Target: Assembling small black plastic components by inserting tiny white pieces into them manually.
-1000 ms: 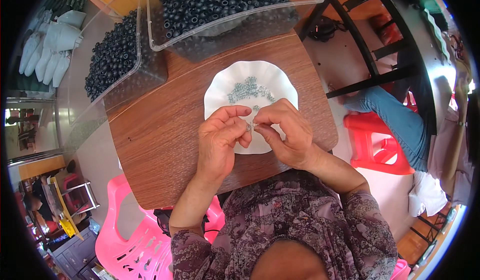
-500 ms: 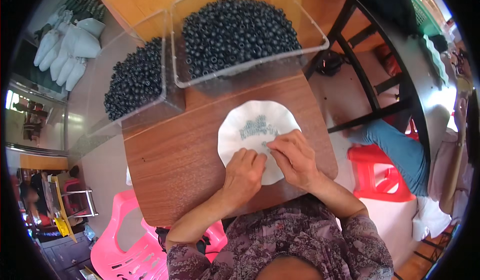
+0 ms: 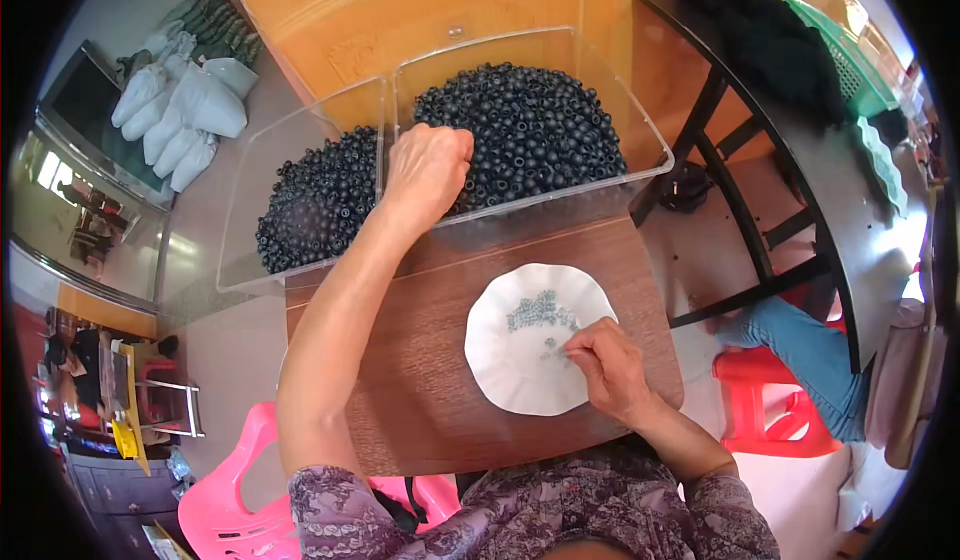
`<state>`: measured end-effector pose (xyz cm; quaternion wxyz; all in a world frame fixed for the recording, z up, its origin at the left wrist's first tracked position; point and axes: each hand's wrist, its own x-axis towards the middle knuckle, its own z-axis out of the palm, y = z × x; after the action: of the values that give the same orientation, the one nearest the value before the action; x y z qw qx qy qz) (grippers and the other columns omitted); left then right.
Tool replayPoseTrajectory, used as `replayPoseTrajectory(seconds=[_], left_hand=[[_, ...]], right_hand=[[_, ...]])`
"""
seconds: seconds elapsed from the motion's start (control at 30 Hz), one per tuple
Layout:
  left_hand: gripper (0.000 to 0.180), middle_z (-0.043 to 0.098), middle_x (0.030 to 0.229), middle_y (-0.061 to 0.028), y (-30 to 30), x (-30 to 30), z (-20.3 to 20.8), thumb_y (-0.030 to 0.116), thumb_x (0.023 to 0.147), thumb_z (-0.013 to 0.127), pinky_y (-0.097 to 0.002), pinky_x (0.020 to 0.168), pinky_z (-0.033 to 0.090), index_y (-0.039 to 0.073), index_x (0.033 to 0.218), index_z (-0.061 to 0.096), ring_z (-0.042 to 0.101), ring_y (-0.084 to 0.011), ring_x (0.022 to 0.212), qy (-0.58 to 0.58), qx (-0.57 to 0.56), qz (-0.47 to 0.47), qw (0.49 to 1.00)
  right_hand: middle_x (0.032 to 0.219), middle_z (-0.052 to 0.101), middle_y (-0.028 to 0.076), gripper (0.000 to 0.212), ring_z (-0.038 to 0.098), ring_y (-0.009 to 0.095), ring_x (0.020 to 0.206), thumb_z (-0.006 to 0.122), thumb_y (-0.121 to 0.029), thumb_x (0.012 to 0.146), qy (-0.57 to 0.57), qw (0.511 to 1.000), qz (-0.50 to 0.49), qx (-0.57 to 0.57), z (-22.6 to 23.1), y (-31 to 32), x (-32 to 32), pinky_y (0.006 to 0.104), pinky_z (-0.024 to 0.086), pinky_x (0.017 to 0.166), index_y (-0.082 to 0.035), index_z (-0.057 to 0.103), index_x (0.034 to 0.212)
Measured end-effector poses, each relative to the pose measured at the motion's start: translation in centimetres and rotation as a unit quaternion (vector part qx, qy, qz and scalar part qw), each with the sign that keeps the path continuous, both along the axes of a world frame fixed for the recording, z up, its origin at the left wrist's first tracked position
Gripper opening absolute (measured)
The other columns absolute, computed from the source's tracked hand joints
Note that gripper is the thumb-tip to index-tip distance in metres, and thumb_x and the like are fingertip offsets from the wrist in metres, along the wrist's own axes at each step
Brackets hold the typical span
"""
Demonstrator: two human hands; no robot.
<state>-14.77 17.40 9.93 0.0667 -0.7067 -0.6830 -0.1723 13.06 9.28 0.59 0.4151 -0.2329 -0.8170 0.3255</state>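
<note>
Much of the work looks left to do: the black beads (image 3: 540, 130) fill both clear bins, the right bin (image 3: 560, 200) and the left bin (image 3: 250, 283), in deep heaps at the far edge of the surface (image 3: 410, 400). The small pale pieces (image 3: 540, 310) are on the white plate (image 3: 500, 380), toward the surface's right edge. You have no plainly finished piece in view, so what is done cannot be counted.

The beads are round, with no clear long axis, and their holes face many ways. The pale pieces are too small for you to read their direction; their main cluster stretches left to right across the plate's far half.

Your left hand (image 3: 430, 165) is over the right bin's left side, its fingers curled with hidden tips; you cannot tell what they grip. Your right hand (image 3: 610, 368) has thumb and forefinger pressed together above the plate's right side, beside a few loose pieces; whether they pinch one is unclear.
</note>
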Motion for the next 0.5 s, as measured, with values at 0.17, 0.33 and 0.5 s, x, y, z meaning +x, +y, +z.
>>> replayPoseTrajectory(seconds=[0.17, 0.33, 0.5], left_hand=[[0.017, 0.062, 0.073, -0.02, 2.7, 0.1, -2.6, 0.013, 0.064, 0.072, -0.0443, 0.065, 0.047, 0.003, 0.075, 0.063, 0.061, -0.0371, 0.076, 0.067, -0.094, -0.028, 0.993], [0.006, 0.061, 0.075, -0.0229, 3.0, 0.1, -2.4, 0.001, 0.065, 0.061, -0.045, 0.069, 0.049, 0.0, 0.07, 0.063, 0.061, -0.0376, 0.079, 0.056, -0.118, -0.028, 0.991], [0.011, 0.061, 0.079, -0.0194, 1.2, -1.0, -2.4, 0.009, 0.07, 0.066, -0.0427, 0.07, 0.045, 0.002, 0.077, 0.062, 0.058, -0.0373, 0.083, 0.015, -0.053, -0.023, 0.998]], right_hand=[[0.075, 0.058, 0.011, 0.013, 0.055, 0.028, 0.068, 0.063, 0.004, 0.074, 0.008, 0.999, -0.019, -0.024, -0.5, 0.4, 0.5, 0.0352, 0.044, 0.059, -0.001, 0.056, 0.083], [0.075, 0.058, 0.011, 0.013, 0.057, 0.028, 0.07, 0.064, 0.005, 0.074, 0.013, 0.998, -0.035, -0.05, -0.1, 0.2, 0.6, 0.0343, 0.045, 0.061, -0.001, 0.057, 0.083], [0.076, 0.058, 0.011, 0.012, 0.057, 0.027, 0.07, 0.063, 0.004, 0.075, 0.006, 0.996, -0.038, -0.078, 0.1, -0.3, 0.5, 0.0334, 0.046, 0.061, -0.001, 0.057, 0.084]])
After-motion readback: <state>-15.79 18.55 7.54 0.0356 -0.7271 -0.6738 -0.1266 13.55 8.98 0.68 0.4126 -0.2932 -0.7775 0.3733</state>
